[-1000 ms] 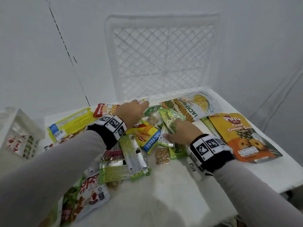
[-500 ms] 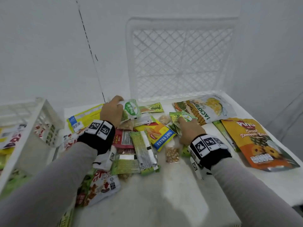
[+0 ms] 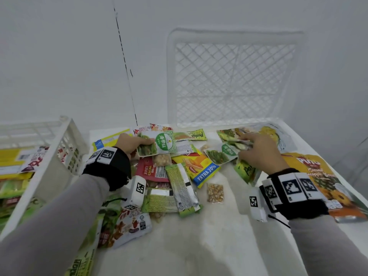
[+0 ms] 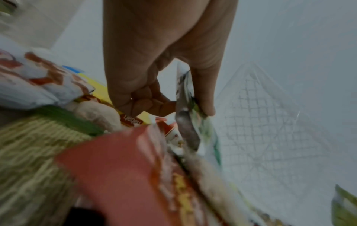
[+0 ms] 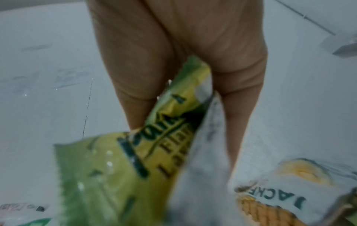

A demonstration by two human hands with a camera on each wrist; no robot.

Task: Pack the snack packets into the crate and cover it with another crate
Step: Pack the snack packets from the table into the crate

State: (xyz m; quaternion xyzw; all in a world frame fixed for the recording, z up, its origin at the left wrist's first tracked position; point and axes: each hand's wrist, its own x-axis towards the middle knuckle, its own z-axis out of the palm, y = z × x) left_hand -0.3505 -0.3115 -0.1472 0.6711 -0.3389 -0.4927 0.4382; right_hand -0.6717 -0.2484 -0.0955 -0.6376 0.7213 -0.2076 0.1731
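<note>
In the head view my left hand (image 3: 137,143) pinches a green-and-white pea snack packet (image 3: 161,144) at the back of the pile. The left wrist view shows thumb and fingers closed on that packet's edge (image 4: 193,122). My right hand (image 3: 251,148) grips a green-yellow Pandan packet (image 3: 246,170), seen close in the right wrist view (image 5: 135,160) with a pale packet beside it. Its fingers reach over more green packets. A white crate (image 3: 49,166) at the left holds several packets. A second white crate (image 3: 233,76) stands upright against the back wall.
Loose packets cover the white table (image 3: 219,246): a yellow "EXTRA 20%" pack (image 3: 201,168), a red cocoa-ball pack (image 3: 151,170), green wafer bars (image 3: 183,188), a small nut bag (image 3: 215,193). A jackfruit bag (image 3: 276,136) and a big orange pineapple bag (image 3: 318,176) lie at the right.
My left hand picked up the green pea packet and still holds it. My right hand moved back and right onto green packets. The view swung left, showing more of the left crate.
</note>
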